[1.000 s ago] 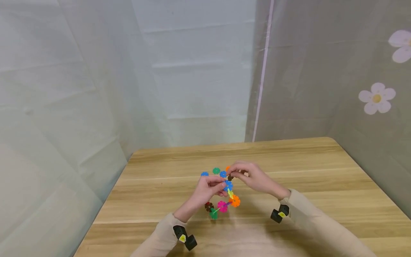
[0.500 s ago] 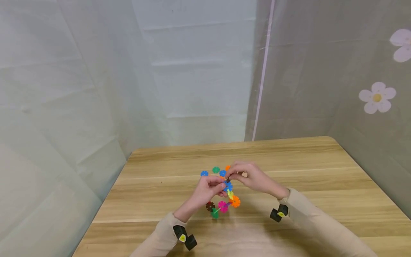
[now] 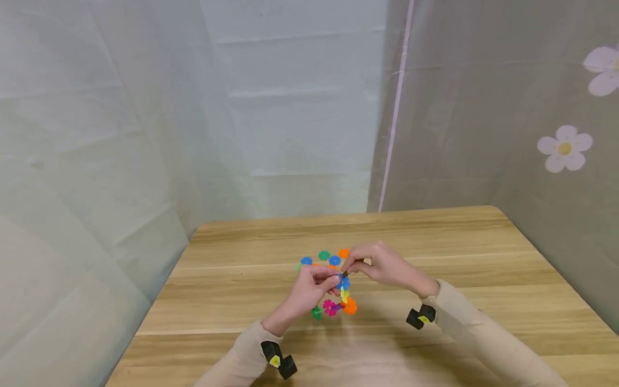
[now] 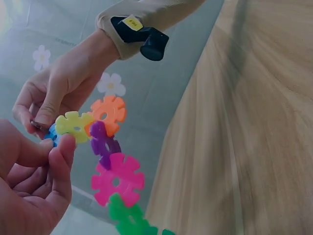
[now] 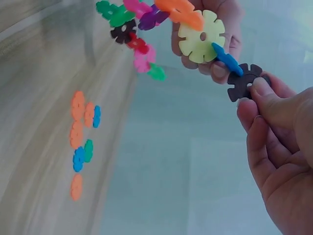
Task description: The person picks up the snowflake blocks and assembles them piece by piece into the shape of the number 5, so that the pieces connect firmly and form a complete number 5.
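In the head view, my left hand pinches a blue notched plastic snowflake disc at one end of a linked chain. Between the thumb and fingers of my right hand is a dark brown snowflake disc. Its edge meets the blue disc in the right wrist view; how deep the slots interlock cannot be told. From the blue disc the chain runs through yellow, orange, purple, pink and green discs. Farther along hang another dark disc and red and pink ones.
Several loose discs lie on the wooden table beyond my hands, among them orange, green and blue ones. Pale curtains stand behind the table and on both sides.
My right hand has brought the dark brown disc slightly down, against the blue disc. The chain's hanging part has swung a little left and up; my left hand stays nearly in place.
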`<action>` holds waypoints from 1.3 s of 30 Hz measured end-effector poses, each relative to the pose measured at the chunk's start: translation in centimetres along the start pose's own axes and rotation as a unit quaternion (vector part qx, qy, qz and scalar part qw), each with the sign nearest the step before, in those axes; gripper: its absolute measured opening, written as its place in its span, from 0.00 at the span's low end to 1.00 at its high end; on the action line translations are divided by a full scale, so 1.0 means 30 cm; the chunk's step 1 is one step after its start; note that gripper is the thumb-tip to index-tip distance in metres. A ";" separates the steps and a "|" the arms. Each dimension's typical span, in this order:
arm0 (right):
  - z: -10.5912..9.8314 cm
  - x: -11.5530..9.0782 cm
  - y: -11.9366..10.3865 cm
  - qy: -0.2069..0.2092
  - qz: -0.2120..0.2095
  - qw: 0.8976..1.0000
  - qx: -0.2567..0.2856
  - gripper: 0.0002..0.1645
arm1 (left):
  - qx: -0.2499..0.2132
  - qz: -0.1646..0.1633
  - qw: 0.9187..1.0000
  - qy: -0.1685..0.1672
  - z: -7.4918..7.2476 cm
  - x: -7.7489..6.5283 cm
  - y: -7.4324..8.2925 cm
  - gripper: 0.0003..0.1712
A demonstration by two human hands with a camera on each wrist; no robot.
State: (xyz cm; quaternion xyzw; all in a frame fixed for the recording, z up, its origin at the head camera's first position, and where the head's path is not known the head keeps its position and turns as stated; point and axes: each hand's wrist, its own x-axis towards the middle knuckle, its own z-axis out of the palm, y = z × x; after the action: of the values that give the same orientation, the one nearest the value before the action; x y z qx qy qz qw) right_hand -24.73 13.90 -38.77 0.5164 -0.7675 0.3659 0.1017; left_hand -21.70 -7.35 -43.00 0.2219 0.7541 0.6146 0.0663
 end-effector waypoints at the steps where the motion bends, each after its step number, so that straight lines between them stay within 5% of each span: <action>1: -0.001 0.002 -0.002 0.000 -0.007 1.000 -0.003 0.03 | -0.001 0.003 1.000 0.001 0.001 0.000 0.003 0.11; 12: 0.006 0.002 0.003 0.000 -0.035 0.999 -0.003 0.06 | -0.013 0.039 0.998 -0.037 -0.005 0.000 0.015 0.13; 20: 0.025 0.001 0.014 0.007 -0.046 0.999 0.005 0.10 | -0.047 0.003 0.994 -0.096 -0.026 -0.014 0.040 0.21; 28: 0.038 0.011 0.014 0.020 -0.015 1.000 0.010 0.12 | -0.058 0.007 0.991 -0.121 -0.048 -0.008 0.049 0.28; 39: 0.039 0.013 0.016 0.041 0.012 0.999 0.021 0.15 | -0.068 0.005 0.994 -0.086 -0.073 0.006 0.041 0.27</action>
State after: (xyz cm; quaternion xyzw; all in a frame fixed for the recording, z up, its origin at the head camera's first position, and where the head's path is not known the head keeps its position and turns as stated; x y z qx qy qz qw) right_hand -25.05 12.93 -39.61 0.4938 -0.7610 0.4041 0.1172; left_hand -22.37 -9.06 -41.29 0.2727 0.7010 0.6433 0.1431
